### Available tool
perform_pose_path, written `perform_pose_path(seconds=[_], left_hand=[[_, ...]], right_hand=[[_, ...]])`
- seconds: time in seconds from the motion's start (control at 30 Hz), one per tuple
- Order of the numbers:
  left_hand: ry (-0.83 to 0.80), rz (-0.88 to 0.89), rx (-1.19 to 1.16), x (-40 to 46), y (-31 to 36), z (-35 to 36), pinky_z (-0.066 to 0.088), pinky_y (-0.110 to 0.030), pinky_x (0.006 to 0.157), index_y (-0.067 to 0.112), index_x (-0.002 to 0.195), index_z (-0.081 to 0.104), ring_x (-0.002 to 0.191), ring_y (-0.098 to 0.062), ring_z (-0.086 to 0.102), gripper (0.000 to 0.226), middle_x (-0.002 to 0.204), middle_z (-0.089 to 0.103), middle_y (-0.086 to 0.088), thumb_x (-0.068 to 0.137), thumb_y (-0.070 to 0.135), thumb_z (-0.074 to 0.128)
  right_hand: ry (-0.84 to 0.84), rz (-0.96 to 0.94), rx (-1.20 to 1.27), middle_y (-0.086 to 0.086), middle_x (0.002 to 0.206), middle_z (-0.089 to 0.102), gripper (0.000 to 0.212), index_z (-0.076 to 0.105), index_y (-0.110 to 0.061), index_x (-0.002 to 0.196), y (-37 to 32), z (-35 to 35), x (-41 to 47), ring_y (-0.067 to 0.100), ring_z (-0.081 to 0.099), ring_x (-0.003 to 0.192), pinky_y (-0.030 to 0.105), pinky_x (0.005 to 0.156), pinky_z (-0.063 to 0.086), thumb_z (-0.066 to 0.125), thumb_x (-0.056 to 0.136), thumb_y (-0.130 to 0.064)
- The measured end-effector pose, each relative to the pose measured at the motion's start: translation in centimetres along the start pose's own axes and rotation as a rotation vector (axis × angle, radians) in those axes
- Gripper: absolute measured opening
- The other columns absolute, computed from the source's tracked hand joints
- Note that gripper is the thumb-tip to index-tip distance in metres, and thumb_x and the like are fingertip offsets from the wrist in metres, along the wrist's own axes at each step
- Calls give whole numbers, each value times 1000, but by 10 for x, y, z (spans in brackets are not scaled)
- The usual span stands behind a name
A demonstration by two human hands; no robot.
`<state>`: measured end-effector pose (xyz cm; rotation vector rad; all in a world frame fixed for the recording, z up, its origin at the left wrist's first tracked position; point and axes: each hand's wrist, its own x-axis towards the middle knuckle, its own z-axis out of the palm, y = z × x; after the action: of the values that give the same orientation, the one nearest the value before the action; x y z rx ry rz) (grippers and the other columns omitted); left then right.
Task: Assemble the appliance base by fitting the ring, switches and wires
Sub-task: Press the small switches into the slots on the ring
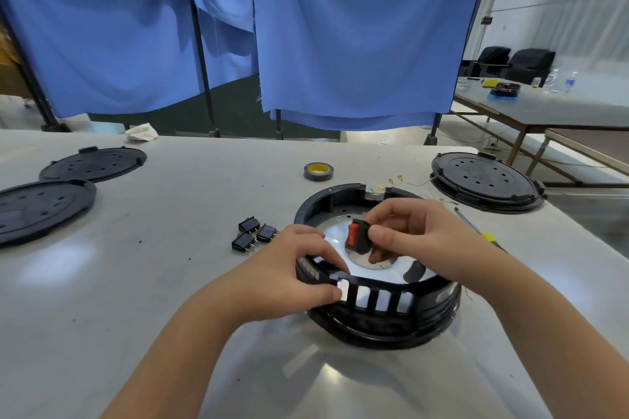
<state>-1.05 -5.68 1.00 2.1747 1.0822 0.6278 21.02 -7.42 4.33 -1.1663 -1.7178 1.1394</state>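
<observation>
A black appliance base ring [384, 320] with rectangular slots in its near wall sits on the grey table. My left hand [292, 269] grips the ring's near-left rim, thumb outside by a slot and fingers over the top. Above the ring's middle, my right hand [418, 235] pinches a black rocker switch with a red button [357, 236]. Three more black switches [253, 235] lie on the table left of the ring. Thin wires with gold terminals [394, 180] trail behind the ring.
A roll of black tape [318, 172] stands behind the ring. Two black perforated discs [93, 163] [41, 207] lie at far left, another base [486, 182] at right. A yellow-handled screwdriver [480, 231] lies past my right wrist. Blue curtains hang beyond the table's far edge.
</observation>
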Motion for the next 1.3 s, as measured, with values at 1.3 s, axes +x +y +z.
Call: perform_pose_path(seconds=[1.3], left_hand=[[317,397,93,-6,32,9,44,-11,77,29,104,69,86,-5,63,32,87,65,21,74,24,77]], right_hand=[[-219,34,-88,16,99,68,16,70,-23,90,11,-6,-2,33,62,100,33,94,50,56,94,-29]])
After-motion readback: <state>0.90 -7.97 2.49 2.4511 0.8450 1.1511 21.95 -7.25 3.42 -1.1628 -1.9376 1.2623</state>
